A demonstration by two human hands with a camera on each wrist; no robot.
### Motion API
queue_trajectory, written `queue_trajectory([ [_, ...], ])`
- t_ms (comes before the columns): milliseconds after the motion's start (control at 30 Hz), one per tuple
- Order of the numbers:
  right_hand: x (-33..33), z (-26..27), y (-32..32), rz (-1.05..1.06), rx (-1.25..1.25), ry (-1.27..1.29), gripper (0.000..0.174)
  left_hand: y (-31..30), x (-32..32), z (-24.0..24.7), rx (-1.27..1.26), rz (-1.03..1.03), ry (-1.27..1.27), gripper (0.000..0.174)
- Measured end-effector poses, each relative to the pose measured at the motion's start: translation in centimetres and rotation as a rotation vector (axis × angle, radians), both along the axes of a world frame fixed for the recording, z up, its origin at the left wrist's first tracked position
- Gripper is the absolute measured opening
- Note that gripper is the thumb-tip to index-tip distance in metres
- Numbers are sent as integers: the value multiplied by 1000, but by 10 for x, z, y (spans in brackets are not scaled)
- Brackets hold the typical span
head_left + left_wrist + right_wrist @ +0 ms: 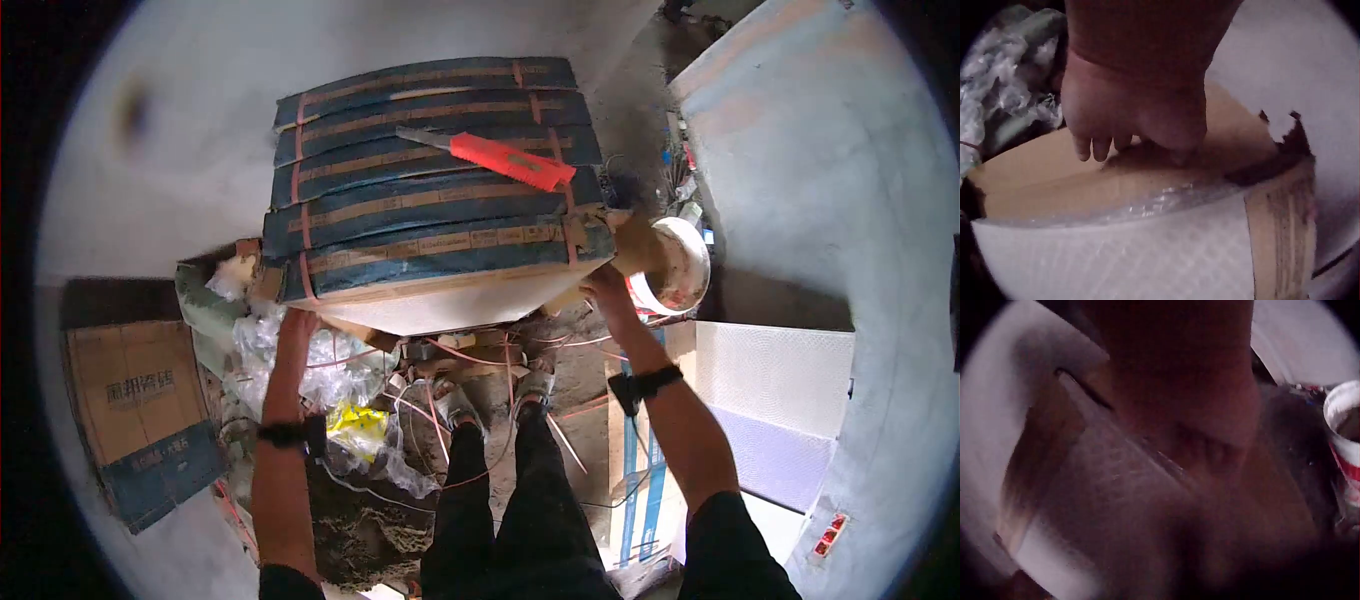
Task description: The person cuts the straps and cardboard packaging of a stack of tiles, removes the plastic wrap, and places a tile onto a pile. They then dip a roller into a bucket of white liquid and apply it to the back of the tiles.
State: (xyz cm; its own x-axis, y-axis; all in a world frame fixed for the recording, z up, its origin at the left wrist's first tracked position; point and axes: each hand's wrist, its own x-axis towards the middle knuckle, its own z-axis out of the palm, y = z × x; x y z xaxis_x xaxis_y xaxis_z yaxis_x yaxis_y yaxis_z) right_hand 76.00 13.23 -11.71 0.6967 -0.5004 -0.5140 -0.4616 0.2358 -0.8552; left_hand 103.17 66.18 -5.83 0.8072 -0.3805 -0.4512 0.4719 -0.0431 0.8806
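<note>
Several dark blue and brown tile boxes [430, 200] stand packed against one another, bound with pink straps. A red-handled knife [510, 162] lies across their top edges, its grey blade pointing left. At the near left corner, my left hand [300, 328] grips the nearest box; in the left wrist view its fingers bend down onto brown cardboard [1035, 169] beside a white textured tile face [1129, 256]. My right hand [607, 290] holds the near right corner of the same box, its fingers curled at the edge. The right wrist view is dark and blurred there.
A white bucket [690, 265] stands right of the boxes. Clear plastic wrap [265, 350] and a yellow bag [358, 430] lie at left. Another carton [140, 400] leans against the left wall. Cables and pink straps cross the floor around my feet. White tiles [775, 380] lean at right.
</note>
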Motion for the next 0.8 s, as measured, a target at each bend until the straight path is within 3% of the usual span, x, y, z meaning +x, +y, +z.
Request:
queue_trajectory([
  [67,-9,31,30,200,-655,-256,41,-7,-32,13,-38,134,117,59],
  [133,-3,58,48,108,-529,-221,36,2,-38,-7,-100,158,115,56],
  [200,5,97,57,291,-778,-98,39,-3,-47,-4,444,-52,-621,50],
  [233,9,113,63,290,-778,-97,39,14,-40,-25,893,-244,-1096,49],
  [267,14,127,69,226,-679,-98,42,1,-40,-9,892,-243,-1099,49],
  [333,15,127,71,168,-572,-95,44,-34,-43,41,448,10,-495,49],
  [433,18,105,61,334,-734,-81,46,-25,-37,48,590,-106,-348,49],
  [500,34,101,62,83,-550,-366,56,-27,-37,34,509,-12,-393,44],
  [567,44,111,63,106,-537,-416,62,-31,-37,31,424,94,-444,39],
  [600,48,115,64,124,-525,-456,69,-37,-41,33,243,131,-444,45],
  [633,49,102,58,125,-524,-458,69,-41,-42,35,61,165,-440,51],
  [700,45,60,40,90,-468,-424,72,-13,-23,-15,93,84,-476,53],
  [733,42,73,46,94,-465,-421,72,-3,-18,-33,124,-2,-510,55],
  [800,37,115,66,157,-471,-192,74,-30,-37,6,145,66,-499,55],
])
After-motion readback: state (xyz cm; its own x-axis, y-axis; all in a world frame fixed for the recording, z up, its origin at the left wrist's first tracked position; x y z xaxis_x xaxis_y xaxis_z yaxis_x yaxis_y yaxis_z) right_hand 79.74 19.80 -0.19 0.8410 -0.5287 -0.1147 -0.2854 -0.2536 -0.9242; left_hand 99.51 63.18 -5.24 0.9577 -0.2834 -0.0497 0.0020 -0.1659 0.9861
